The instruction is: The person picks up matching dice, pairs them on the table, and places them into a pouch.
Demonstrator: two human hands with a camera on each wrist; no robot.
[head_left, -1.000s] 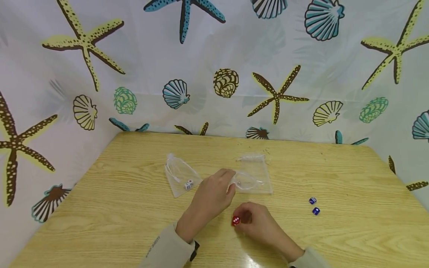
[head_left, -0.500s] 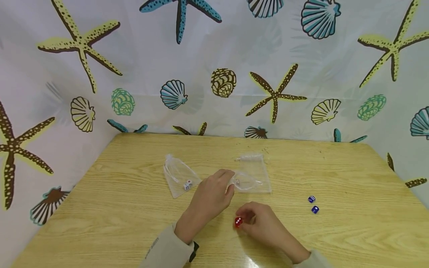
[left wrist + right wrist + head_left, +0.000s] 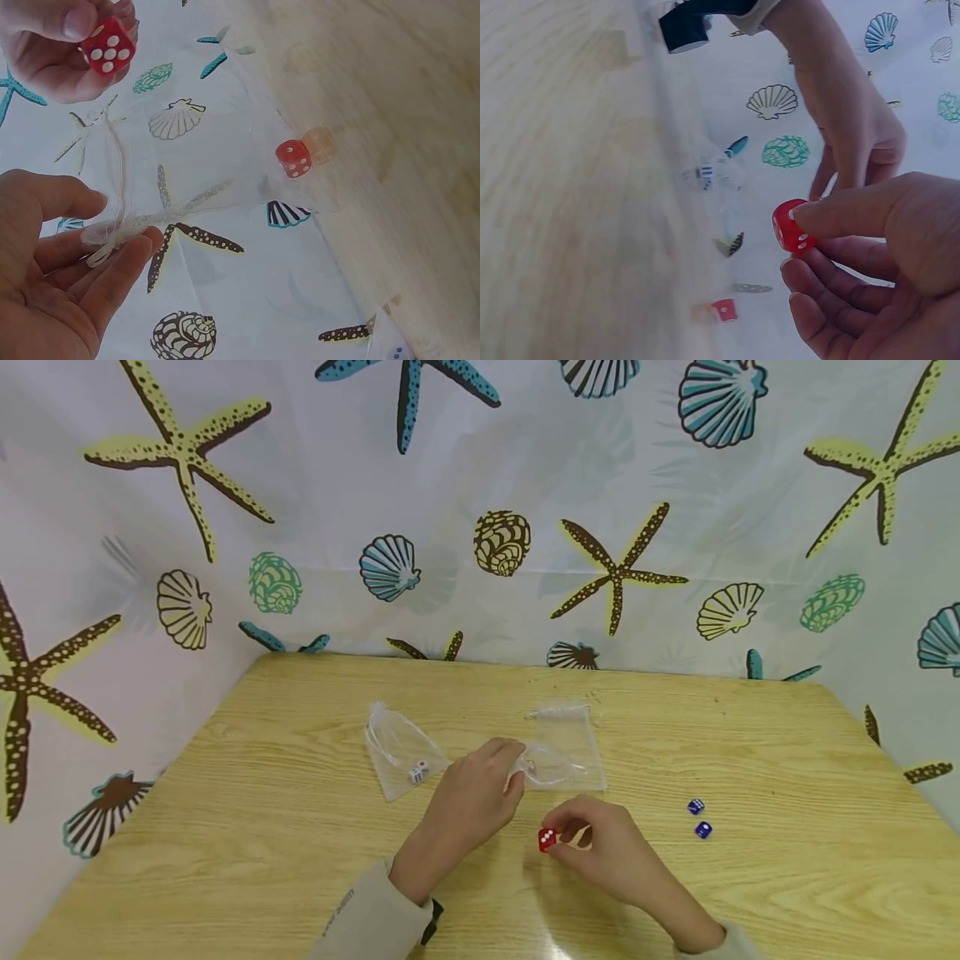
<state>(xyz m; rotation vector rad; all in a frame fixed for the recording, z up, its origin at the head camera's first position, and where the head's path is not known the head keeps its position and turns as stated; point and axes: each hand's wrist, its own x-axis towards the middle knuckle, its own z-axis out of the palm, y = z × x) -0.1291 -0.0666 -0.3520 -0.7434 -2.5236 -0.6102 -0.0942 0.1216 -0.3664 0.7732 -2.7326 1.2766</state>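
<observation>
My right hand [image 3: 603,847] pinches a red die [image 3: 547,840] with white pips between thumb and fingertips, over the table right of my left hand. In the right wrist view the thumb [image 3: 847,217] presses on that die. My left hand [image 3: 472,789] holds the gathered mouth of a sheer drawstring bag [image 3: 210,157], as the left wrist view shows, with the white cord loop between its fingers. A second red die [image 3: 293,158] shows at the bag's lower end, close to the table. The head view has this die hidden behind my left hand.
Another sheer drawstring bag [image 3: 397,739] lies to the left with white dice [image 3: 418,772] in it. Sheer fabric [image 3: 577,735] spreads right of my left hand. Two blue dice [image 3: 703,830] rest farther right on the wooden table [image 3: 810,860]. A patterned curtain [image 3: 450,468] stands behind.
My right hand has moved right and slightly up in the head view with the red die, which has turned a little. My left hand stays in place.
</observation>
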